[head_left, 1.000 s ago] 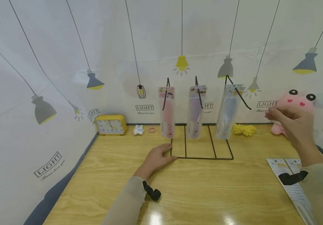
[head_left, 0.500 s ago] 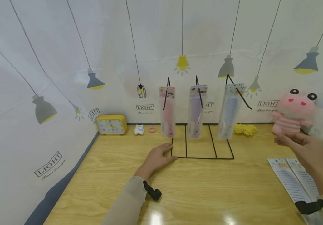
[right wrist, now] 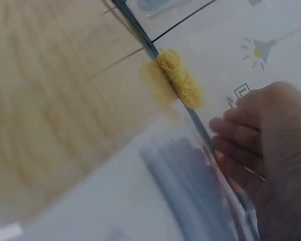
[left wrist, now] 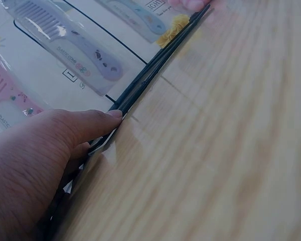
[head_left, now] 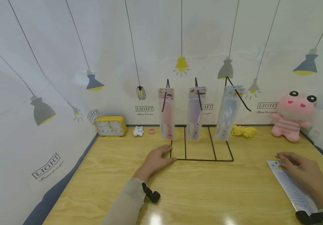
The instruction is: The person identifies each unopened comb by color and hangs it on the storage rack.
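At the left of the wooden table (head_left: 220, 195), against the lamp-printed wall covering (head_left: 105, 47), stands a yellow clock (head_left: 110, 126); next to it lie a small white figure (head_left: 138, 131) and a pink ring (head_left: 151, 131). Nearer the middle, the left hand (head_left: 156, 160) rests on the front left corner of the black wire rack (head_left: 185, 147), thumb spread away from the fingers – the thumb lies along the front bar, the fingertips touch the side bar. The rack sits on the table, and three packaged combs hang from its hooks: the pink comb (head_left: 167, 115), then the purple comb (head_left: 194, 120), then the blue comb (head_left: 227, 115), which tilts slightly. Behind its base, to the right, lies a bundle of yellow yarn (head_left: 244, 131). Farther right, below the pink plush toy (head_left: 294, 114) seated by the wall, the right hand (head_left: 304, 173) is over the upper end of a flat comb package (head_left: 290, 186) on the table, partly covering it. Its fingers are loosely bent and clamped on nothing – whether they touch the package I cannot tell. Both sleeves (head_left: 133, 195) are beige, with something black at each wrist.
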`<state>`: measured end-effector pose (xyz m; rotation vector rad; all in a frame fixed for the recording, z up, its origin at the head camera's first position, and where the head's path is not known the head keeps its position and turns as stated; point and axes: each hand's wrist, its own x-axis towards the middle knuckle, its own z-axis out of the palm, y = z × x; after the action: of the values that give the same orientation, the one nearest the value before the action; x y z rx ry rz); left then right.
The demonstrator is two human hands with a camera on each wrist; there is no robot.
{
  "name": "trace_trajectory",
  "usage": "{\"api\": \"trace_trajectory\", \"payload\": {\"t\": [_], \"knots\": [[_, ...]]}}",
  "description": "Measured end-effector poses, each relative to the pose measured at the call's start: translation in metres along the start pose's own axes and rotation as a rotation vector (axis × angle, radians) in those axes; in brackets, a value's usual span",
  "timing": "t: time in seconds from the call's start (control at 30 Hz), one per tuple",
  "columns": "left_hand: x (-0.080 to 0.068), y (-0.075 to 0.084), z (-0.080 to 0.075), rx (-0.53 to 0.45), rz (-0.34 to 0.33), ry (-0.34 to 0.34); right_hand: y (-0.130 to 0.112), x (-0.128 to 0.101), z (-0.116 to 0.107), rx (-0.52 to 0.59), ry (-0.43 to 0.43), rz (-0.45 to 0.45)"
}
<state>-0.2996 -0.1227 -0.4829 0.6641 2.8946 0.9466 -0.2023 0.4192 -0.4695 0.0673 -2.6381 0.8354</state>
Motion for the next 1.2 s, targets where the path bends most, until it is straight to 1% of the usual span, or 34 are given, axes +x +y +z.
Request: {"api": "trace_trajectory", "payload": {"t": [0.07,0.23,0.33,0.5,0.63,0.8,0.9,1.0,1.2], "knots": [[-0.0003,-0.0003,-0.0005,-0.001,0.002,0.0,0.0034,-0.0011,0.0029,-0.031,-0.005,-0.01],[-0.001,0.0,-0.0032,0.0,-0.001,0.007,0.0037,0.0006,0.005,-0.031,-0.038,-0.032],[-0.0008,0.0003,-0.0039,0.005,-0.004,0.005,0.0029,0.0012,0.0049,-0.043,-0.04,-0.031],[-0.0016,0.0006,-0.0024,0.002,-0.012,-0.002,0.0029,-0.0001,0.0063,-0.052,-0.026,-0.02],[-0.0027,0.0016,-0.0015,-0.002,-0.018,-0.008,0.0025,-0.003,0.0065,-0.048,0.008,-0.004],[-0.0028,0.003,-0.0016,-0.001,-0.019,-0.004,0.0046,-0.0043,0.0067,0.024,0.075,-0.043],[-0.0022,0.0033,-0.0015,0.003,-0.021,-0.008,0.0064,-0.0039,0.007,0.071,0.078,-0.06],[-0.0017,0.0036,-0.001,-0.003,-0.022,-0.011,0.0073,-0.0037,0.0065,0.055,0.07,-0.029],[-0.0007,0.0024,0.0005,-0.002,-0.021,-0.012,0.0082,-0.0027,0.0062,-0.026,0.042,0.063]]}}
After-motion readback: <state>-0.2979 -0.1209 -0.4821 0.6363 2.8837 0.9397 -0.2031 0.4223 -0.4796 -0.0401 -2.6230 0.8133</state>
